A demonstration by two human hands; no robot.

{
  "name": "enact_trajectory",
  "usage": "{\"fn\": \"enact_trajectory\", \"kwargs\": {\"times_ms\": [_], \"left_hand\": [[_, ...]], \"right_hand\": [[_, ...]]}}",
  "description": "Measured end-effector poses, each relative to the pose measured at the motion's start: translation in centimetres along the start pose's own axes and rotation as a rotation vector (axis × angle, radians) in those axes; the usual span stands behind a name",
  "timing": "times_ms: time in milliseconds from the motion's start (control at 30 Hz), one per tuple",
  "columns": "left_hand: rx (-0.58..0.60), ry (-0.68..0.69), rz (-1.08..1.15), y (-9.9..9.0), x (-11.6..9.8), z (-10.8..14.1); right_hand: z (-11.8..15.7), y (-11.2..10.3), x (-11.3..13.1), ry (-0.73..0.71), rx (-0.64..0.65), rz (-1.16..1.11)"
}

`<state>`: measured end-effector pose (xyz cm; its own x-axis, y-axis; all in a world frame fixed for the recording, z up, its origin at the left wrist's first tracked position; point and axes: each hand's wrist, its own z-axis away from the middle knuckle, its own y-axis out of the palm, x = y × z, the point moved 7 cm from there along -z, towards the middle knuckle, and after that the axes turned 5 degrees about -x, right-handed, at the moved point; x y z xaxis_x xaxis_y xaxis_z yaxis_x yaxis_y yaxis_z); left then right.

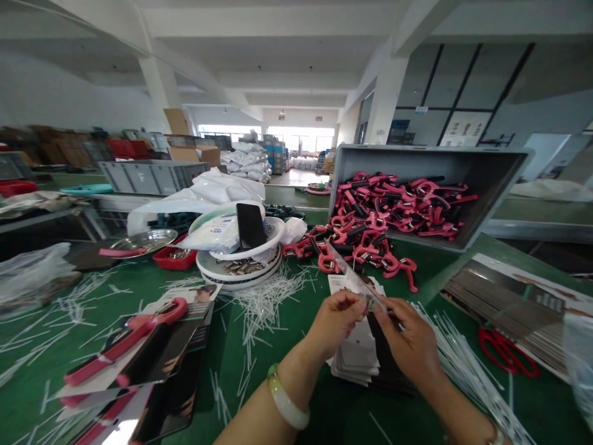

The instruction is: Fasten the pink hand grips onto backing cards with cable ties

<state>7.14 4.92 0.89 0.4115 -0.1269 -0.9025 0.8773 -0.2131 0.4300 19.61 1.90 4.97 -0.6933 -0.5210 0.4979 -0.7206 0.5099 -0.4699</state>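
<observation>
Forearms [282, 402] flank stacked cards [356, 355], pink tools [393, 204] heaped beyond

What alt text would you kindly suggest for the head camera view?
A person's left hand and right hand meet at a thin card above stacked cards. Beyond, pink-and-black tools spill from a tilted grey crate onto a green table.

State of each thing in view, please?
Held card: seen nearly edge-on
Right hand: fingers pinching the held card
Left hand: fingers pinched beside it
Gray crate: tipped forward, open
Pink tools: spilling from the crate
Red scissors: lying flat
Phone: leaning, face dark
White strips: heaped, scattered
</observation>
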Motion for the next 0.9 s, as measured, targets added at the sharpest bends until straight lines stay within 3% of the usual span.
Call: {"fn": "enact_trajectory", "kwargs": {"times_ms": [200, 333, 633, 767, 900], "left_hand": [[0.01, -0.077, -0.016, -0.4, -0.2, 0.0], [0.007, -0.032, -0.043, -0.5, -0.6, 0.0], [-0.202, 0.101, 0.201, -1.3, -1.2, 0.0], [-0.239, 0.194, -0.071, -1.7, -3.1, 0.9], [-0.121, 0.25, -0.585, -2.0, -4.3, 1.4]], "right_hand": [[0.0, 0.1, 0.4, 0.008, 0.014, -0.019], [0.0, 0.2, 0.5, -0.017, 0.021, -0.004], [0.5, 0.7, 2.2, -0.33, 0.047, 0.135], [0.5, 1.3, 2.9, -0.428, 0.081, 0.302], [0.8, 2.1, 3.5, -0.497, 0.137, 0.408]]}}
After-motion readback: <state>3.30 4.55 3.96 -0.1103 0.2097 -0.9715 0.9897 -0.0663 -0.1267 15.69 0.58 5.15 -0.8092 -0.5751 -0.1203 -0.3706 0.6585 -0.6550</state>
